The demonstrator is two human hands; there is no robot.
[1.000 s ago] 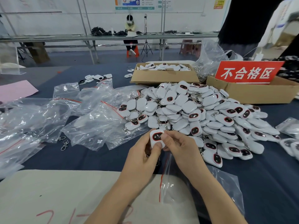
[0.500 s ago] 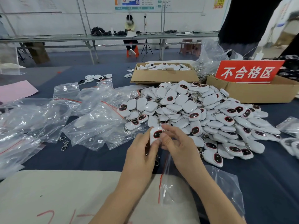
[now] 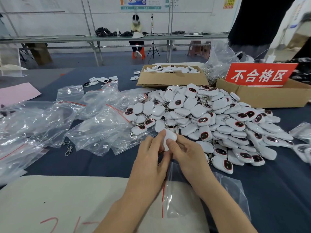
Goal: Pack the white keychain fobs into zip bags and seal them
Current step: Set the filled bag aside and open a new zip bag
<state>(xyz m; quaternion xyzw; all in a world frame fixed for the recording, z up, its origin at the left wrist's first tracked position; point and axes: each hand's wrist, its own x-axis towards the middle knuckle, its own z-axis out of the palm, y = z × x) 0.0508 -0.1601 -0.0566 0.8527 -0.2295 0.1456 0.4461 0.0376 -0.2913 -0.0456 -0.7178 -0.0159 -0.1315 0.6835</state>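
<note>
Left hand [image 3: 149, 158] and right hand [image 3: 186, 157] both pinch a glossy white rounded plastic keychain fob [image 3: 170, 138]; looks light, hard, kinda slick, so I'd grip its edges.

Left of fob pile [image 3: 210, 118] on table [image 3: 277, 190]: loose bags [image 3: 94, 125]. Behind pile: left box [image 3: 171, 79], right box [image 3: 262, 98], sign [image 3: 259, 74] at the latter. Before pile: fob [image 3: 170, 137] between left hand [image 3: 149, 153] and right hand [image 3: 186, 155], over one bag [image 3: 235, 190].

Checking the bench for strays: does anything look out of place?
Loose metal clasps lie beside the zip bags with no fob attached. A few white pieces sit apart from the main pile.
</note>
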